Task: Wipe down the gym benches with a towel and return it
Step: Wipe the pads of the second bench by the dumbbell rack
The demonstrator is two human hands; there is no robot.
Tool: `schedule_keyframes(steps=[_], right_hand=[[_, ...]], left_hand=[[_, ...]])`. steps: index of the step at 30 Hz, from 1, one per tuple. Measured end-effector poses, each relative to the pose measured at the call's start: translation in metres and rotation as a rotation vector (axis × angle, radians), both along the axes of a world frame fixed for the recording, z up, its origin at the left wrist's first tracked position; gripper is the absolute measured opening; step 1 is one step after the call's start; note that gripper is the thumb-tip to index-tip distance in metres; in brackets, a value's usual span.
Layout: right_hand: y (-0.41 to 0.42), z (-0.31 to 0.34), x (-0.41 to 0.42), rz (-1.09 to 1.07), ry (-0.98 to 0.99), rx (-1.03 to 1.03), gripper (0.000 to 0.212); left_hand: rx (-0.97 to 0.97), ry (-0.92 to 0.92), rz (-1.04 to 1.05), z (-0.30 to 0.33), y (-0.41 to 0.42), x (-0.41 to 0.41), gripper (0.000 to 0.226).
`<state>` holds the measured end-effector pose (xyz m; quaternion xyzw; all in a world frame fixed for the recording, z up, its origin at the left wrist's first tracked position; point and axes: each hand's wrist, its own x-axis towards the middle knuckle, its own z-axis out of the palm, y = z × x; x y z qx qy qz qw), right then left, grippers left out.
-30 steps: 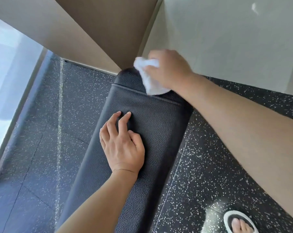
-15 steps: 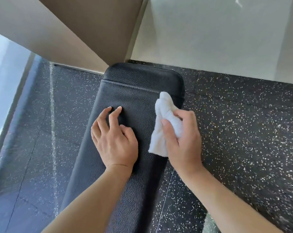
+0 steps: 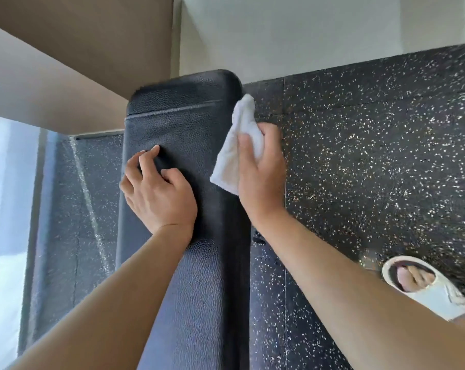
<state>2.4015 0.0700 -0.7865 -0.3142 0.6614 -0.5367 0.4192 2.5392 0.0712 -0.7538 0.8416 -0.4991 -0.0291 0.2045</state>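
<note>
A long black leather gym bench (image 3: 194,263) runs from the bottom of the view up to the wall. My left hand (image 3: 156,193) rests on the bench top, fingers spread and pressing the pad. My right hand (image 3: 260,166) grips a small white towel (image 3: 236,148) and holds it against the bench's right side edge, near the far end. The thumb lies across the towel.
Black speckled rubber floor (image 3: 373,156) lies on both sides of the bench. A white wall (image 3: 292,30) and a beige panel (image 3: 79,36) stand just beyond the bench's far end. A window (image 3: 4,196) is on the left. My foot in a white slipper (image 3: 423,287) stands at the right.
My right hand brought the towel from the bench's far end down to its right side edge. The left hand stayed pressed on the pad. The view shifted.
</note>
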Motion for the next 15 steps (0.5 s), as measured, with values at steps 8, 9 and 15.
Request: schedule_keyframes(steps=[8,9,15], right_hand=[[0.203,0.004,0.037,0.13,-0.147,0.059,0.013],[0.2,0.004,0.034,0.143,-0.16,0.058,0.012],[0.089,0.008,0.012,0.137,-0.082,0.046,0.013]], left_hand=[[-0.029,0.071,-0.061,0.001,0.008,0.009,0.049],[-0.021,0.096,-0.087,0.001,0.013,0.01,0.05],[0.089,0.036,-0.276,0.004,0.115,0.007,0.054]])
